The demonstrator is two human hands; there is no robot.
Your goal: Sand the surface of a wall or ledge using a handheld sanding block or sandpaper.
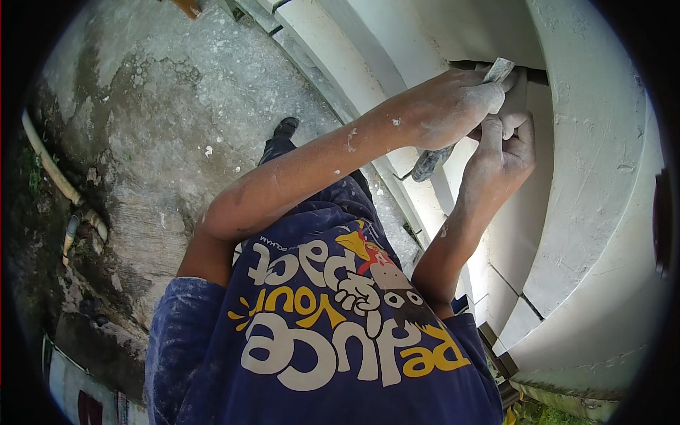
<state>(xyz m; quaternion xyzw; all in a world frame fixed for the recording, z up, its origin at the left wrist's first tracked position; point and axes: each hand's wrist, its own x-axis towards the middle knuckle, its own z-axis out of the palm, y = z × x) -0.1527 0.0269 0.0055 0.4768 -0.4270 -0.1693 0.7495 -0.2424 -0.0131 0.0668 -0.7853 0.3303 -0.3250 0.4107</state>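
Note:
My left hand [473, 101], dusted with pale powder, is closed around a tool. The tool's flat, dusty grey end [498, 70] sticks out above the thumb, and a dark, powder-smeared handle [431, 162] shows below the wrist; the hand hides the part between, so its kind is unclear. My right hand [504, 143] is just below the left, with fingers curled and thumb bent in; whether it pinches anything cannot be told. Both hands are close to a pale, moulded wall [523, 196], beside a dark gap [537, 77] in its surface.
Curved pale ledges [589, 175] run along the right. Rough, stained concrete ground [175, 111] lies at the left, with a pale pipe [50, 159] and its fittings. A dark shoe [287, 126] is on the ground. Plants [542, 411] show at the bottom right.

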